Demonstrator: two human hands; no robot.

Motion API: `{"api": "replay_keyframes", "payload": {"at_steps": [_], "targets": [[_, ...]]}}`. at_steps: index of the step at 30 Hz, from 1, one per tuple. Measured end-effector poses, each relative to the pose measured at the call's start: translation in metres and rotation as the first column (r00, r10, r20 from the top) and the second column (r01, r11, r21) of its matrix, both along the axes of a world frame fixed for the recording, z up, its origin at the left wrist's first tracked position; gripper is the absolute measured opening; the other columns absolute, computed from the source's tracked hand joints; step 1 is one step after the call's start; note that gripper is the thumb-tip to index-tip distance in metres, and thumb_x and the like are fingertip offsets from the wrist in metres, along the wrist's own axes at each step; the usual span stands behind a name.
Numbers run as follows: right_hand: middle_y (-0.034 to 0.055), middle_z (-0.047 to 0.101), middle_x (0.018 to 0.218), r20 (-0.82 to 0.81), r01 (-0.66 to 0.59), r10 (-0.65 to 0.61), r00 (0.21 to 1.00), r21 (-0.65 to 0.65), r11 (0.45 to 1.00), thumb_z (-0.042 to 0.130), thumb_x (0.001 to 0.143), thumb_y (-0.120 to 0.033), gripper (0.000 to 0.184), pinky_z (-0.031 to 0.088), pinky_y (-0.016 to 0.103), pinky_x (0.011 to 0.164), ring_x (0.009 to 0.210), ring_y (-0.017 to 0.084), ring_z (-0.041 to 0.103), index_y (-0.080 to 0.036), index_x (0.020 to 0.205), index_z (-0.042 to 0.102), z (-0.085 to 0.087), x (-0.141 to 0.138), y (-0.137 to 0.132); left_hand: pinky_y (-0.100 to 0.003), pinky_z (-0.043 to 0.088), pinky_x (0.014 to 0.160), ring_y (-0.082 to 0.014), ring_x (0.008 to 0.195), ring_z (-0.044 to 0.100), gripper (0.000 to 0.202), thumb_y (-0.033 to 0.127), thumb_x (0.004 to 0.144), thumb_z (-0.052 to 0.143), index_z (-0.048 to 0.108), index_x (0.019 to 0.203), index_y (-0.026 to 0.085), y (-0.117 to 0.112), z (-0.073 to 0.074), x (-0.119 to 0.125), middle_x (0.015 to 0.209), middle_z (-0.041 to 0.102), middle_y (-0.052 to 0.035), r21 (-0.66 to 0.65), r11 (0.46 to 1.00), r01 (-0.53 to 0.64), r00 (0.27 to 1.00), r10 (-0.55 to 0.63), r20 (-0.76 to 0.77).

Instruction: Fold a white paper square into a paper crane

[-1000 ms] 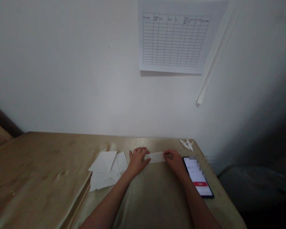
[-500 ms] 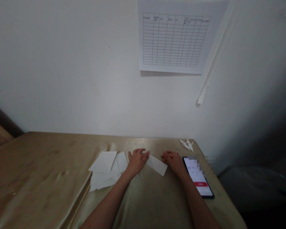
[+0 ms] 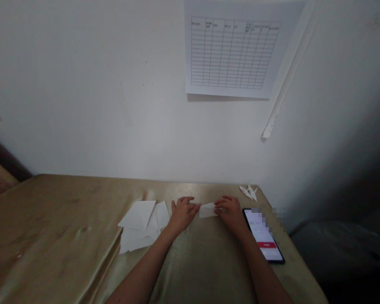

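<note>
A small white rectangle of paper, apparently folded, lies on the cloth between my hands. My left hand holds its left end at the thumb, while the other fingers are partly curled above the table. At the opposite end, my right hand has its thumb and fingers closed over the paper's edge, hiding that part. Left of my left hand rests a loose pile of white paper sheets.
A gold-brown cloth covers the table, which meets a white wall. Small folded white paper pieces lie at the back right corner. A lit phone sits beside my right forearm. A printed table sheet hangs on the wall.
The paper has turned from slanting to nearly level across the table. My right hand has moved in and closed on its right end; my left hand has barely shifted.
</note>
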State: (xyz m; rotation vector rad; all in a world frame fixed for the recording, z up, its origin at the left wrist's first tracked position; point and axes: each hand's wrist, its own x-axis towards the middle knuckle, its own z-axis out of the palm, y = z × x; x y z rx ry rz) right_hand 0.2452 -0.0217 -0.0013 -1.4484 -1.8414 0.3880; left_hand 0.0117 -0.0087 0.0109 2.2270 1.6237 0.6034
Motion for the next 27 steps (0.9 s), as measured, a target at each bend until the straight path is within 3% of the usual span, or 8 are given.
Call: {"api": "replay_keyframes", "payload": {"at_steps": [5, 10, 13, 17, 22, 27], "targets": [[0.0012, 0.076, 0.102, 0.031, -0.011, 0.013, 0.999, -0.040, 0.999, 0.068, 0.078, -0.025, 0.009, 0.004, 0.065, 0.116, 0.125, 0.028, 0.053, -0.030, 0.079, 0.076, 0.0042, 0.0013, -0.0027, -0.070, 0.014, 0.113, -0.0305, 0.133, 0.042, 0.033, 0.054, 0.094, 0.048, 0.076, 0.102, 0.038, -0.0010, 0.0008, 0.0006, 0.138, 0.059, -0.0013, -0.012, 1.000, -0.003, 0.999, 0.002, -0.037], [0.0031, 0.075, 0.106, -0.031, -0.058, 0.053, 0.998, -0.195, 0.979, 0.067, 0.082, -0.041, 0.016, -0.007, 0.064, 0.117, 0.128, 0.028, 0.053, -0.029, 0.076, 0.076, 0.0059, 0.0024, -0.0041, -0.073, 0.011, 0.112, -0.0346, 0.138, 0.036, 0.032, 0.059, 0.080, 0.067, 0.074, 0.106, 0.042, -0.0041, 0.0043, 0.0000, 0.143, 0.054, -0.0023, -0.037, 0.999, 0.025, 0.995, -0.029, -0.098], [0.0040, 0.075, 0.107, -0.032, -0.080, 0.074, 0.997, -0.268, 0.960, 0.063, 0.085, -0.044, 0.025, -0.006, 0.066, 0.115, 0.129, 0.029, 0.051, -0.029, 0.070, 0.076, 0.0071, 0.0029, -0.0035, -0.073, 0.011, 0.112, -0.0361, 0.139, 0.034, 0.041, 0.058, 0.073, 0.074, 0.072, 0.110, 0.042, -0.0049, 0.0067, -0.0007, 0.145, 0.052, -0.0032, -0.062, 0.997, 0.039, 0.991, -0.047, -0.122], [0.0004, 0.069, 0.124, 0.032, -0.095, 0.111, 0.993, -0.322, 0.942, 0.070, 0.077, -0.034, 0.007, -0.003, 0.072, 0.112, 0.137, 0.032, 0.041, -0.031, 0.079, 0.076, 0.0072, 0.0043, -0.0052, -0.075, 0.012, 0.111, -0.0374, 0.140, 0.033, 0.050, 0.053, 0.072, 0.077, 0.067, 0.120, 0.045, -0.0054, 0.0070, -0.0017, 0.148, 0.049, -0.0037, -0.061, 0.995, 0.076, 0.986, -0.084, -0.145], [-0.0019, 0.061, 0.137, 0.087, -0.100, 0.137, 0.987, -0.342, 0.935, 0.068, 0.076, -0.024, 0.027, -0.004, 0.073, 0.111, 0.144, 0.030, 0.032, -0.035, 0.101, 0.073, 0.0033, 0.0059, -0.0079, -0.077, 0.006, 0.110, -0.0392, 0.143, 0.029, 0.043, 0.049, 0.083, 0.068, 0.061, 0.125, 0.052, -0.0061, 0.0039, -0.0036, 0.155, 0.042, 0.0028, -0.072, 0.980, 0.188, 0.969, -0.197, -0.150], [-0.0010, 0.052, 0.146, 0.193, 0.002, 0.058, 0.979, -0.297, 0.955, 0.064, 0.081, -0.021, 0.042, 0.003, 0.074, 0.110, 0.146, 0.032, 0.026, -0.039, 0.119, 0.065, -0.0024, 0.0048, -0.0068, -0.076, 0.007, 0.112, -0.0379, 0.143, 0.029, 0.033, 0.046, 0.085, 0.067, 0.068, 0.118, 0.045, -0.0054, 0.0038, -0.0042, 0.153, 0.046, 0.0045, -0.078, 0.970, 0.231, 0.964, -0.239, -0.117]]}}
